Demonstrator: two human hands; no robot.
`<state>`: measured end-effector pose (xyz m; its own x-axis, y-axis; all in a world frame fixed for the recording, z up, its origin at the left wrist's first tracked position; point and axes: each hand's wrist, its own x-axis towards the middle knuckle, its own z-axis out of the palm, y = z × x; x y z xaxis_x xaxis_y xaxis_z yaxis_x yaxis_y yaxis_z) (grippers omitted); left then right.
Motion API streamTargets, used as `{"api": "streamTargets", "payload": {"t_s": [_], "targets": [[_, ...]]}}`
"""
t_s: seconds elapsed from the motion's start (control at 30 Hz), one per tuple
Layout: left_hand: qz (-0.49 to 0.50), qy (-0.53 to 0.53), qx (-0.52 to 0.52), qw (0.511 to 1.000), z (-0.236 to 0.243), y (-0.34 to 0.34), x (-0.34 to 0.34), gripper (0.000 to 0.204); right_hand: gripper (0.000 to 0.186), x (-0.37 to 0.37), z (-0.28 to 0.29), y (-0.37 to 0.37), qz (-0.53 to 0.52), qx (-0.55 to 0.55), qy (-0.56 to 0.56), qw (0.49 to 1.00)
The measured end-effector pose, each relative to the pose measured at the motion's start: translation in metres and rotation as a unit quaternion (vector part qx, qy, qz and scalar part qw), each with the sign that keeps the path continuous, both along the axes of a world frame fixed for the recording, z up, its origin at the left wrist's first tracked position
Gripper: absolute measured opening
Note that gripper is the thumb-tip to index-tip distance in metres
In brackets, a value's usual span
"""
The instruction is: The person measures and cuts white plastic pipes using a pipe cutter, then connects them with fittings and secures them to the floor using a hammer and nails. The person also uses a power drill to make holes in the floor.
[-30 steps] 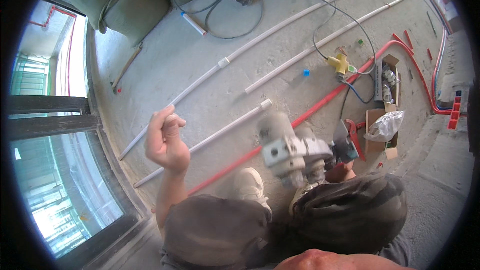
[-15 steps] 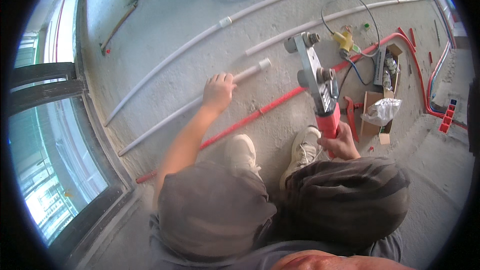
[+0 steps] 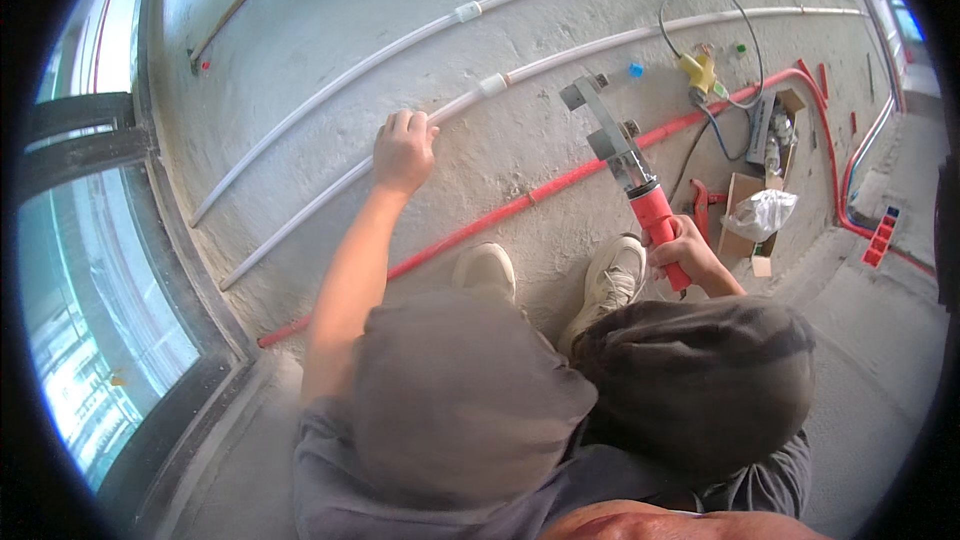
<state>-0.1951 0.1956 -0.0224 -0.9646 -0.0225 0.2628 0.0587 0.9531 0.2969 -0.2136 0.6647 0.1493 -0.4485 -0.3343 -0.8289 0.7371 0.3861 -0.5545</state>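
My left hand (image 3: 403,150) has its fingers curled over a white pipe (image 3: 318,200), just left of a white coupling (image 3: 492,85) in that pipe's line. My right hand (image 3: 678,252) grips the red handle (image 3: 653,220) of a metal socket-fusion heating tool (image 3: 615,145) with round dies, held above a red pipe (image 3: 465,230) on the floor. A second white pipe (image 3: 395,45) with its own coupling (image 3: 468,11) lies farther from me, parallel to the first. My knees and shoes are below my hands.
A yellow power connector (image 3: 697,73) with cables, a red pipe cutter (image 3: 701,210) and open cartons (image 3: 742,202) with fittings lie to the right. A hammer-like tool (image 3: 230,20) lies at back left. A dark window frame (image 3: 205,355) edges the left; a red socket box (image 3: 880,238) sits far right.
My left hand rose onto the pipe and moved it away from me; its coupling now meets the other pipe section. The tool swung from low over my feet to point away from me.
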Motion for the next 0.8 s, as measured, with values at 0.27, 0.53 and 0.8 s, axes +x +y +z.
{"api": "streamTargets", "payload": {"t_s": [0.27, 0.53, 0.8], "targets": [[0.036, -0.016, -0.038, 0.998, -0.002, 0.012, -0.008, 0.03, 0.028, -0.016, 0.009, -0.038, 0.08, 0.016, -0.051, 0.995], [0.024, -0.027, -0.061, 0.997, 0.008, 0.017, -0.004, 0.025, 0.027, 0.001, -0.034, -0.054, 0.047, -0.09, -0.086, 0.991], [0.036, -0.134, 0.045, 0.989, 0.034, 0.001, 0.001, 0.026, 0.04, -0.009, -0.037, -0.04, 0.149, -0.058, -0.09, 0.983]]}}
